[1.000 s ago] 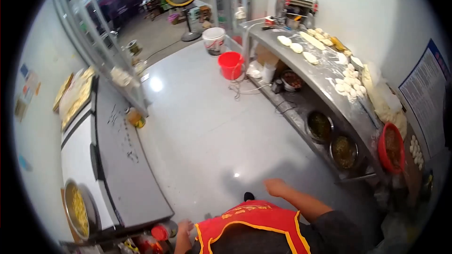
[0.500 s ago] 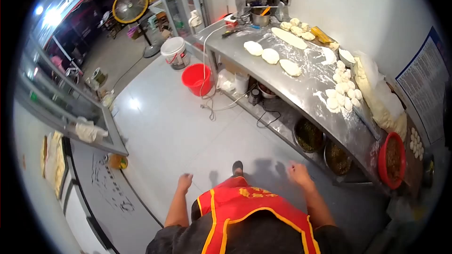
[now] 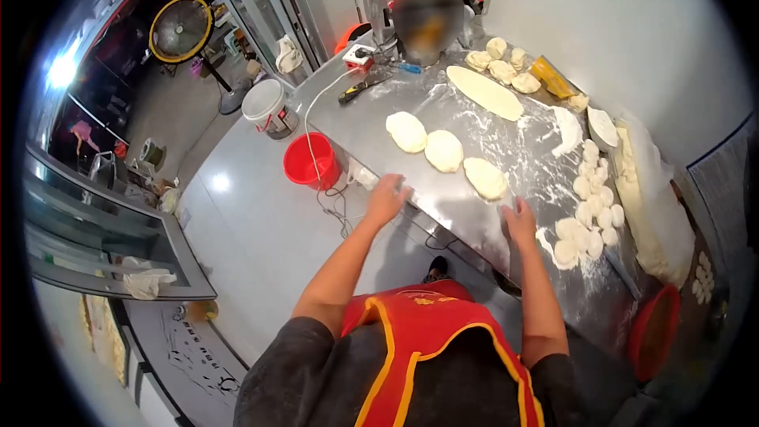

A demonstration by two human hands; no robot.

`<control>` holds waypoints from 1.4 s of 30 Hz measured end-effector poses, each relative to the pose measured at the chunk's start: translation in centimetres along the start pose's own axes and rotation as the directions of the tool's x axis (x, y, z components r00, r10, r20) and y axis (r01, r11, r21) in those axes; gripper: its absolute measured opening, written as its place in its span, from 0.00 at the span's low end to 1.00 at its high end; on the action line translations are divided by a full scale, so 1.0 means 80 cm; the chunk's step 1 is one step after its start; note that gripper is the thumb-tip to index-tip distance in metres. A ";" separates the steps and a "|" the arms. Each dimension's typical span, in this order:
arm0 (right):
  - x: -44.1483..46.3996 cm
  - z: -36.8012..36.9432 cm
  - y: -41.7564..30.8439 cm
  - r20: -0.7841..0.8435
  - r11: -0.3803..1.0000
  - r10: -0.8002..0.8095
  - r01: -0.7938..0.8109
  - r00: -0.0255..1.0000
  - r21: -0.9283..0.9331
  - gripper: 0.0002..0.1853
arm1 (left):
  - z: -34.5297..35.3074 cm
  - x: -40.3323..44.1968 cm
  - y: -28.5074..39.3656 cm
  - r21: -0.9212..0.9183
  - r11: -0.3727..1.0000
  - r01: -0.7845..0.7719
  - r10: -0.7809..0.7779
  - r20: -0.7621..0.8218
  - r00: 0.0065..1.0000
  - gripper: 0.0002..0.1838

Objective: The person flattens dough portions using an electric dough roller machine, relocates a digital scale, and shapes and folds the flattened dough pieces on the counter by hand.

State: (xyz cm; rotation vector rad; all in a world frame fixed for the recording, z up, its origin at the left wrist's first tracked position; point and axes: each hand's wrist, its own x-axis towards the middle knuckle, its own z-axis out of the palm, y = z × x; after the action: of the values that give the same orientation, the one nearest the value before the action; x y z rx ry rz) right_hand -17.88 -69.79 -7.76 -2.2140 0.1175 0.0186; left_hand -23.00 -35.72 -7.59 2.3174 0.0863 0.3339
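Note:
My left hand (image 3: pixel 387 199) is over the front edge of the steel table, its fingers stretched forward and nothing in them. Close to the nearest of three flattened dough pieces, my right hand (image 3: pixel 519 221) is raised with fingers apart, also holding nothing. That near dough piece (image 3: pixel 485 179) lies between the hands, just beyond them. In line with it towards the back left are the middle dough piece (image 3: pixel 444 151) and the far dough piece (image 3: pixel 406 132). A long oval dough sheet (image 3: pixel 485 93) lies flat behind them on the floured table (image 3: pixel 443 202).
Small dough balls (image 3: pixel 589 209) cluster at the right, beside a bulky dough mass under plastic (image 3: pixel 644 213). A rolling machine (image 3: pixel 375 0) stands at the back, partly hidden by a blurred patch. A red bucket (image 3: pixel 296 174) and white bucket (image 3: pixel 257 103) stand on the floor.
I have come nearer the table. Both hands have moved forward, from over the floor to the table's front edge, and their curled fingers have opened.

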 end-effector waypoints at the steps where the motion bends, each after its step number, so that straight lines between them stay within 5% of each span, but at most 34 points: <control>1: 0.019 0.012 -0.008 -0.045 1.000 -0.015 0.015 0.999 0.009 0.35 | -0.003 0.013 0.022 -0.045 0.996 0.081 -0.079 0.063 0.995 0.22; 4: 0.082 0.047 -0.020 0.068 0.989 -0.023 0.032 0.997 -0.145 0.36 | 0.012 0.055 0.037 -0.151 0.976 0.160 -0.123 0.227 0.966 0.20; 5: 0.092 0.055 -0.023 0.044 0.931 -0.106 0.115 0.993 -0.346 0.35 | 0.013 0.068 0.047 -0.151 0.976 0.157 -0.111 0.274 0.955 0.20; 8: 0.113 0.053 -0.033 0.133 0.940 0.068 -0.019 0.989 -0.341 0.32 | 0.044 0.098 0.036 -0.179 0.983 0.039 0.023 0.330 0.944 0.19; 10: 0.118 0.054 -0.022 0.158 0.925 -0.037 0.094 0.987 -0.368 0.30 | 0.056 0.131 0.047 -0.278 0.958 0.070 0.093 0.531 0.842 0.18; 12: 0.117 0.050 -0.041 0.163 0.879 -0.212 0.261 0.964 -0.400 0.26 | 0.084 0.151 0.039 -0.337 0.941 -0.010 0.197 0.526 0.827 0.19; 14: 0.122 0.045 -0.064 0.203 0.989 0.059 -0.029 0.977 -0.146 0.20 | 0.108 0.185 0.027 -0.380 0.925 0.003 0.279 0.684 0.674 0.20; 15: 0.130 0.037 -0.101 0.189 0.995 0.081 -0.069 0.979 -0.068 0.18 | 0.099 0.210 0.039 -0.334 0.902 0.272 0.140 0.824 0.549 0.20; 16: 0.134 0.028 -0.147 0.179 0.994 0.108 -0.110 0.978 0.006 0.17 | 0.084 0.228 0.058 -0.228 0.825 0.517 0.029 0.931 0.364 0.21; 17: 0.142 0.026 -0.185 0.172 0.985 0.134 -0.150 0.976 0.083 0.15 | 0.080 0.247 0.063 -0.243 0.696 0.676 0.047 0.955 0.294 0.21; 20: 0.201 0.035 -0.267 0.032 0.956 0.030 -0.038 0.999 0.291 0.16 | 0.069 0.323 0.078 -0.474 -0.030 0.880 0.325 0.828 0.457 0.20; 22: 0.250 0.037 -0.340 0.024 0.894 0.060 -0.064 0.998 0.444 0.17 | 0.006 0.395 0.105 -0.497 -0.161 0.853 0.352 0.779 0.520 0.21; 25: 0.311 0.051 -0.444 -0.045 0.712 -0.125 0.121 0.991 0.692 0.25 | -0.063 0.532 0.124 -0.807 -0.053 0.588 0.433 0.512 0.742 0.24; 26: 0.325 0.056 -0.463 -0.088 0.574 -0.208 0.194 0.974 0.796 0.26 | -0.100 0.568 0.139 -0.894 0.222 0.389 0.273 0.439 0.856 0.24; 27: 0.329 0.057 -0.474 -0.127 0.591 -0.204 0.226 0.971 0.774 0.27 | -0.121 0.614 0.138 -0.935 0.309 0.177 0.349 0.284 0.893 0.21; 28: 0.331 0.057 -0.484 -0.164 0.609 -0.201 0.254 0.966 0.752 0.27 | -0.140 0.657 0.146 -0.914 0.294 0.280 0.149 0.333 0.931 0.23; 30: 0.336 0.062 -0.479 -0.181 0.658 -0.176 0.253 0.968 0.710 0.28 | -0.190 0.734 0.156 -0.892 0.423 0.159 0.095 0.218 0.971 0.26; 32: 0.321 0.074 -0.434 -0.140 0.719 -0.132 0.192 0.981 0.668 0.27 | -0.208 0.818 0.138 -0.778 0.622 0.091 0.038 0.147 0.988 0.26; 34: 0.300 0.086 -0.377 -0.071 0.779 0.005 0.041 0.997 0.626 0.27 | -0.207 0.877 0.109 -0.137 0.986 -0.091 0.065 -0.188 0.980 0.28; 35: 0.287 0.090 -0.345 -0.063 0.812 0.044 0.001 0.997 0.583 0.26 | -0.210 0.882 0.099 0.129 0.982 -0.140 0.157 -0.134 0.978 0.27; 37: 0.262 0.094 -0.275 -0.060 0.866 0.109 -0.065 0.992 0.495 0.24 | -0.218 0.891 0.086 0.603 0.761 -0.240 0.283 0.024 0.959 0.27; 42: 0.230 0.085 -0.241 -0.001 0.880 0.265 -0.241 0.964 0.410 0.20 | -0.204 0.867 0.084 0.416 0.735 -0.536 0.391 0.385 0.836 0.22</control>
State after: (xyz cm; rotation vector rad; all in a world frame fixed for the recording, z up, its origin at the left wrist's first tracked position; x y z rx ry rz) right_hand 2.38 -54.30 2.45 -1.7679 0.4076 0.0692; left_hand 39.22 -17.57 22.83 2.8797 -0.6445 0.2526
